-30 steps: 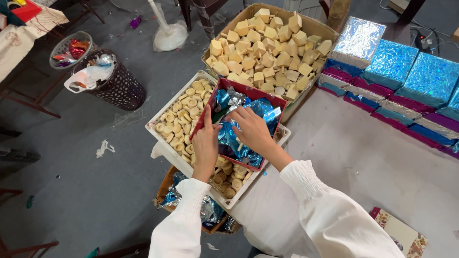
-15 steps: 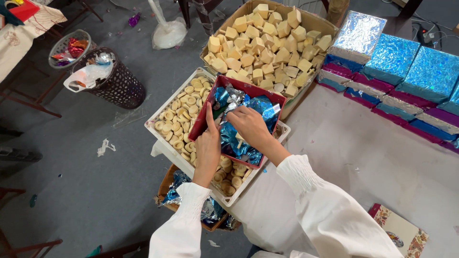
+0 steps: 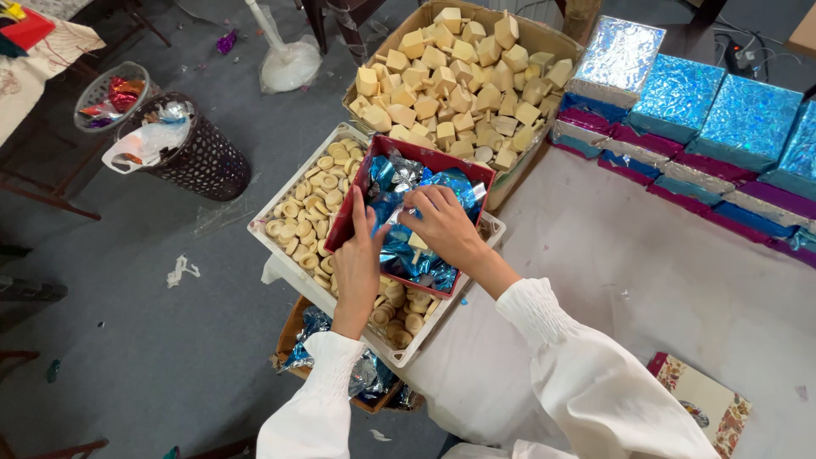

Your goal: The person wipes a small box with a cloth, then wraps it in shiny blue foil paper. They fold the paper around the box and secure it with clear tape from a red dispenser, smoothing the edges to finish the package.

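A red box full of crumpled blue and silver foil wrappers rests on a white tray of small round cream pieces. My left hand grips the box's near left wall. Inside the box, my right hand pinches a foil wrapper; a small cream piece with a stick shows under its fingers.
A cardboard box of cream cube-shaped pieces stands behind the tray. Stacked foil-wrapped boxes line the white table at right. A black bin and a wire basket stand on the grey floor. A floral box lies near me.
My right hand has shifted slightly inside the red box, working the foil. The left hand keeps its hold on the box wall. The view has drifted a little.
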